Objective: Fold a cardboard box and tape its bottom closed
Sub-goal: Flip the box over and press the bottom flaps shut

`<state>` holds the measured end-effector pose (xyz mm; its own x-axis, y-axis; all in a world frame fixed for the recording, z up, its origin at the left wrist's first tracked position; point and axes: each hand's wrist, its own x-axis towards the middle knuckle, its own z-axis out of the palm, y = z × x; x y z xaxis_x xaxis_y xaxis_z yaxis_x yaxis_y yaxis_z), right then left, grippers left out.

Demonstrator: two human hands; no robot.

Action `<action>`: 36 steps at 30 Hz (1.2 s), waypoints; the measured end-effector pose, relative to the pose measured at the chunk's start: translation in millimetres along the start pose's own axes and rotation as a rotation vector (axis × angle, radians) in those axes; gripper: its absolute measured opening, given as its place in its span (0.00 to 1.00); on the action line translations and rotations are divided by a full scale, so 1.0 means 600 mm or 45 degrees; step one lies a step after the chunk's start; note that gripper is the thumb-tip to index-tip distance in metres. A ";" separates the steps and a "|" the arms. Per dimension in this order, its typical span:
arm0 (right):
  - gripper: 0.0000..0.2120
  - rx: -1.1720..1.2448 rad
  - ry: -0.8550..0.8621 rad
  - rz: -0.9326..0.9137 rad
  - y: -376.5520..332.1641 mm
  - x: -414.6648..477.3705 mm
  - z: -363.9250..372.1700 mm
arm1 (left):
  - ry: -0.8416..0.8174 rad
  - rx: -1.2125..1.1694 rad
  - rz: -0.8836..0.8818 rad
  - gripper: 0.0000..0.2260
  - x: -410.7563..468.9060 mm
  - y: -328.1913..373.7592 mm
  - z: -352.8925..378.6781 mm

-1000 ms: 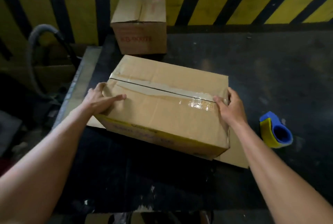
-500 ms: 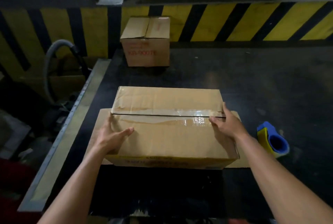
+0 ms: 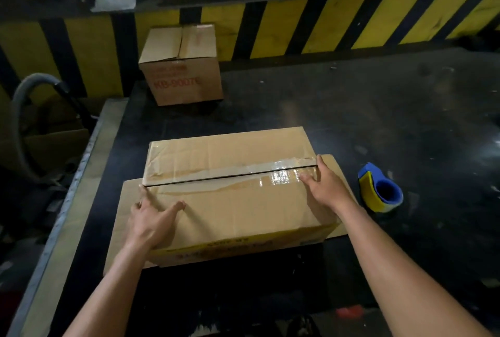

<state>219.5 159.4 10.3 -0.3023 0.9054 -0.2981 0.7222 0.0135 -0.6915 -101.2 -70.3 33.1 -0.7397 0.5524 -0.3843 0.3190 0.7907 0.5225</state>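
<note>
A brown cardboard box [image 3: 238,209] lies on the dark table with its two top flaps folded shut. They meet at a seam [image 3: 230,175] that carries shiny patches of old clear tape. My left hand [image 3: 153,219] holds the box's left end, thumb on the near flap and fingers along the left edge. At the right end of the seam my right hand [image 3: 323,186] holds the box with its fingers spread. A blue and yellow tape dispenser [image 3: 380,191] lies on the table just right of the box, untouched. Flat cardboard [image 3: 125,201] sticks out from under the box on both sides.
A smaller closed carton [image 3: 181,65] with red print stands at the table's far left. A yellow and black striped barrier [image 3: 351,22] runs behind the table. The table's metal edge [image 3: 75,193] runs along the left, with a grey hose [image 3: 20,109] beyond it.
The box has turned from a slant to lie square in front of me. Both hands stayed on its ends. The view has tilted upward.
</note>
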 end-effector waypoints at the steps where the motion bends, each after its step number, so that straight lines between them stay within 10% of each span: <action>1: 0.40 -0.002 0.006 -0.003 0.000 0.000 0.002 | 0.018 0.028 0.005 0.51 -0.002 0.002 0.003; 27: 0.35 0.033 -0.045 -0.113 0.014 0.007 -0.024 | 0.251 0.447 -0.017 0.37 -0.027 0.090 0.083; 36: 0.23 -0.167 0.290 0.055 0.149 0.005 -0.120 | -0.023 0.465 0.971 0.31 -0.132 0.343 0.288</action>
<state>328.0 193.8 -5.4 -0.1324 0.9783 -0.1594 0.8102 0.0142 -0.5860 125.5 94.3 39.4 -0.2359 0.9710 -0.0400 0.9008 0.2339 0.3659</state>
